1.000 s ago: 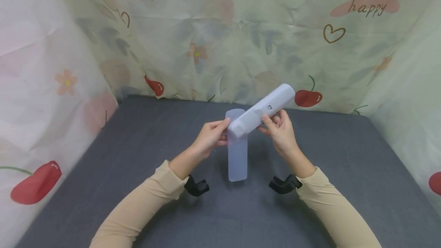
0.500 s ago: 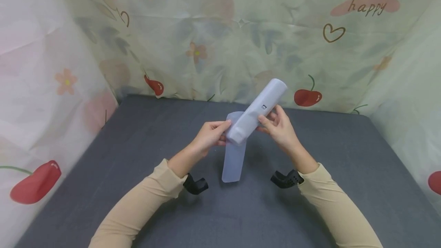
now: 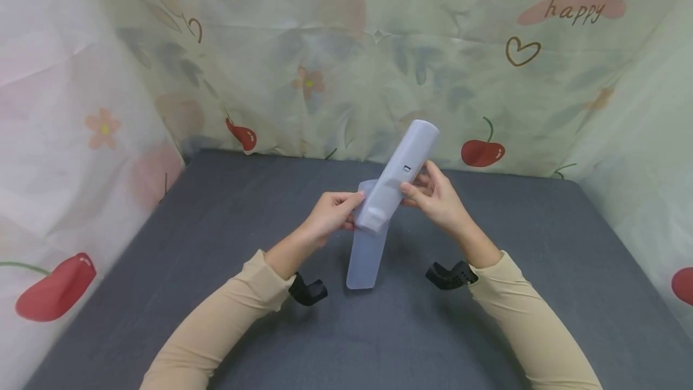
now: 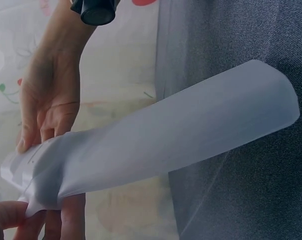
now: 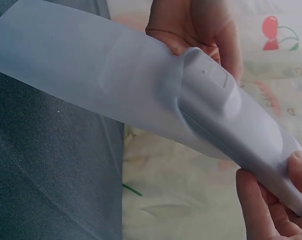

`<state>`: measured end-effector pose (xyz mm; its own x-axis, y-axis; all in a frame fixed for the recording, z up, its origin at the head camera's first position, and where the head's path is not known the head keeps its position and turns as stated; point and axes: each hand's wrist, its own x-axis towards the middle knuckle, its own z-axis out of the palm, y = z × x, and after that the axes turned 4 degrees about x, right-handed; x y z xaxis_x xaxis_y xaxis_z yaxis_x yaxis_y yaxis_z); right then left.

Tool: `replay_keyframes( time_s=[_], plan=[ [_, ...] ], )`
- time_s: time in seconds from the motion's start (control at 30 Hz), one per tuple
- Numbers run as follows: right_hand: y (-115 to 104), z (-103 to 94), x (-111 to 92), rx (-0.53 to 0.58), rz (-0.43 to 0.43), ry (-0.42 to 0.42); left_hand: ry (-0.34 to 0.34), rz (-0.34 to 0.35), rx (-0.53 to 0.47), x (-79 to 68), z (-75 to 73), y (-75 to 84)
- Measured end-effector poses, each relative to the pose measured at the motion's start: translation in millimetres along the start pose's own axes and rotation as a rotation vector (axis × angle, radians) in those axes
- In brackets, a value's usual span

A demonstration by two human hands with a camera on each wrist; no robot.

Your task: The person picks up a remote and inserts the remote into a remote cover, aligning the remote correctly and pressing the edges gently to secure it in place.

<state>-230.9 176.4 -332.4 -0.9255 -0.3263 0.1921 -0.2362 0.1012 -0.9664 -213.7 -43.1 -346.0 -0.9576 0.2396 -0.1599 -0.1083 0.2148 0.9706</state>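
A white remote control (image 3: 399, 173), its back with a small square mark facing the head camera, slants up to the right above the table. My right hand (image 3: 441, 200) holds it near the middle, thumb on one side and fingers on the other. A translucent sleeve (image 3: 367, 260) hangs below it, long and flat. The left hand (image 3: 334, 212) pinches the sleeve near its upper end, close to the remote's lower end. In the right wrist view the remote (image 5: 211, 95) overlaps the sleeve (image 5: 91, 65) at its mouth; how far it reaches inside I cannot tell.
A dark grey cloth-covered table (image 3: 243, 318) lies under both hands. Pale printed curtains (image 3: 325, 47) stand at the back and both sides. A black wrist mount (image 3: 308, 290) sits on the left forearm, another black mount (image 3: 450, 275) on the right.
The remote has turned more upright, and its upper end has swung to the left. The sleeve's lower end has tilted slightly left. Both hands keep their hold.
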Motion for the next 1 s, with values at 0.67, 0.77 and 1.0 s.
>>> replay_keyframes(
  time_s=[0.67, 0.77, 1.0],
  plan=[
    [-7.3, 0.7, 2.2, -0.142, -0.053, -0.124, 0.024, 0.007, 0.047, 2.3, 5.9, -1.9],
    [-7.2, 0.7, 2.7, -0.149, -0.051, -0.145, 0.026, 0.007, 0.033, 2.5, 7.1, -1.4],
    [-8.0, 3.0, 2.1, -0.169, -0.035, -0.188, 0.045, -0.003, 0.020, 5.1, 8.3, -3.5]
  ],
)
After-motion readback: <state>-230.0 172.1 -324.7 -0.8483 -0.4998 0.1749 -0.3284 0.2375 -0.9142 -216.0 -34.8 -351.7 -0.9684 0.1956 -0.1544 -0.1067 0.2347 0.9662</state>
